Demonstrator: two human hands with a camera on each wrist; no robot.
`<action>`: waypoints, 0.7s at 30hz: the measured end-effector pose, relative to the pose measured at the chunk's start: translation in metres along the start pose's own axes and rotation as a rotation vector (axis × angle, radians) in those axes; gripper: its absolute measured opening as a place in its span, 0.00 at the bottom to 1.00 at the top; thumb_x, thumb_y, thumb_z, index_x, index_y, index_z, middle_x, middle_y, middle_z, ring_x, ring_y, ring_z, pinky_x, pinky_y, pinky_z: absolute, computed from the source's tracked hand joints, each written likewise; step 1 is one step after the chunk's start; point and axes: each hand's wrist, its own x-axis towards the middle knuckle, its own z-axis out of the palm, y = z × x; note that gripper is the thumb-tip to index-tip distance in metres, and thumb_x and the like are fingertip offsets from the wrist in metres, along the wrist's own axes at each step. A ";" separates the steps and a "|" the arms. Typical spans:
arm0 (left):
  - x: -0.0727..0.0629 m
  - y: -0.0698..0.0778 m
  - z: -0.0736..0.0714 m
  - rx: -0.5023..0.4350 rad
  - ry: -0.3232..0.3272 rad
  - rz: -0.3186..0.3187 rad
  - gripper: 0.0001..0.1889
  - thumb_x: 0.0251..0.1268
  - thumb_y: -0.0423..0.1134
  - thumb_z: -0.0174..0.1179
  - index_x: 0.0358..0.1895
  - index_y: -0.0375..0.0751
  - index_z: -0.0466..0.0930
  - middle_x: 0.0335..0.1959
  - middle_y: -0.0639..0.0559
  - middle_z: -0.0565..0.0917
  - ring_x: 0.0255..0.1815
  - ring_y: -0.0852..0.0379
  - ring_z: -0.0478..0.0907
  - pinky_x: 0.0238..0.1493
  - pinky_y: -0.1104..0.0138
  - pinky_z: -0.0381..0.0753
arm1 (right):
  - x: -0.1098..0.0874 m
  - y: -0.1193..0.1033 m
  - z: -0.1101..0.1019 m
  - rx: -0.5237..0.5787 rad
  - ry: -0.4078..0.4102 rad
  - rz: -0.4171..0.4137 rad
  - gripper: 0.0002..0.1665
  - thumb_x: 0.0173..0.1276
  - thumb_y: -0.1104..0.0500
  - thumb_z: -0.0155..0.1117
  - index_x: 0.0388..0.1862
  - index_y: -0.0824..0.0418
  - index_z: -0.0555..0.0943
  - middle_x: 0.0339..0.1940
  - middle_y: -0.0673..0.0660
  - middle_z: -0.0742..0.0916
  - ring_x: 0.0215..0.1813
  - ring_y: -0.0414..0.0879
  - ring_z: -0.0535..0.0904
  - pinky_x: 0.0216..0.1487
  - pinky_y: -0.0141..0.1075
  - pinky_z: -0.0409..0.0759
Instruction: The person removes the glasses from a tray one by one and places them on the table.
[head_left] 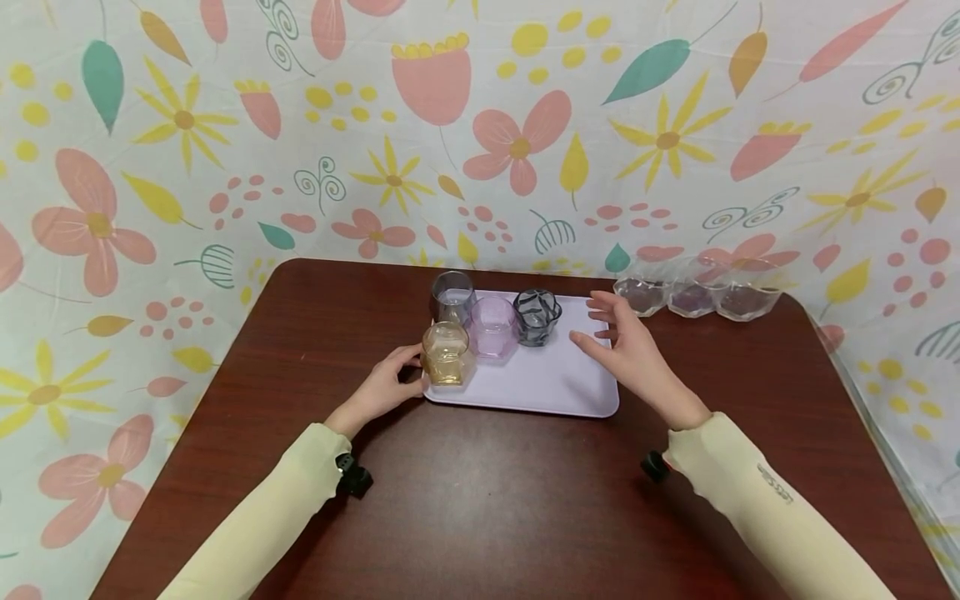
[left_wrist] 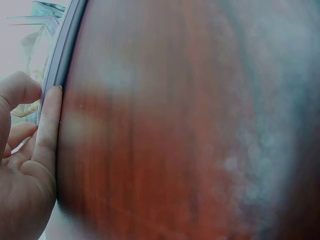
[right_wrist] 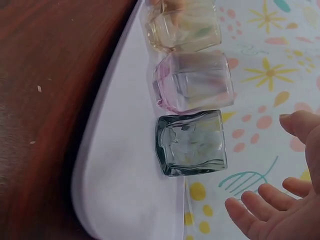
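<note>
A pale lilac tray (head_left: 532, 383) lies on the table with several glasses grouped on its left half. Among them are an amber glass (head_left: 447, 358) at the front left, a pink glass (head_left: 493, 329), a dark grey glass (head_left: 537, 319) and a smoky grey glass (head_left: 453, 296) at the back left. My left hand (head_left: 378, 387) rests its fingertips against the tray's left edge beside the amber glass, with a gap between thumb and fingers. Above the tray's right side, my right hand (head_left: 633, 346) hovers with spread fingers, holding nothing; the dark grey glass is nearest.
Three clear glasses (head_left: 690, 298) stand side by side at the table's back right. A patterned floral cloth (head_left: 517, 150) hangs behind the dark wooden table (head_left: 480, 500). The tray's right half (right_wrist: 120, 165) shows bare surface.
</note>
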 end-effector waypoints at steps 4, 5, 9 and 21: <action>0.001 -0.003 0.001 0.006 -0.004 -0.002 0.35 0.65 0.32 0.66 0.76 0.31 0.68 0.69 0.35 0.75 0.64 0.39 0.78 0.59 0.54 0.80 | 0.013 0.001 0.004 -0.003 -0.047 0.033 0.45 0.71 0.57 0.72 0.78 0.68 0.60 0.73 0.69 0.73 0.71 0.65 0.72 0.64 0.60 0.77; 0.002 -0.003 0.001 0.006 -0.004 -0.002 0.35 0.65 0.32 0.66 0.76 0.31 0.68 0.69 0.36 0.75 0.64 0.40 0.78 0.58 0.54 0.81 | 0.017 0.001 0.005 -0.009 -0.062 0.039 0.46 0.71 0.56 0.72 0.79 0.68 0.59 0.73 0.69 0.73 0.72 0.65 0.72 0.64 0.60 0.77; 0.003 -0.004 0.002 0.012 0.001 0.003 0.34 0.65 0.31 0.66 0.75 0.31 0.69 0.69 0.36 0.75 0.64 0.39 0.78 0.59 0.55 0.81 | 0.030 0.005 0.008 -0.044 -0.135 0.054 0.50 0.71 0.54 0.73 0.81 0.68 0.57 0.75 0.71 0.71 0.73 0.66 0.70 0.67 0.62 0.75; 0.001 -0.002 0.001 0.022 -0.001 -0.004 0.34 0.66 0.33 0.66 0.75 0.31 0.69 0.69 0.36 0.76 0.64 0.39 0.78 0.57 0.56 0.82 | 0.060 0.013 0.015 -0.085 -0.337 0.076 0.56 0.69 0.54 0.74 0.84 0.66 0.52 0.81 0.69 0.63 0.79 0.68 0.61 0.72 0.63 0.69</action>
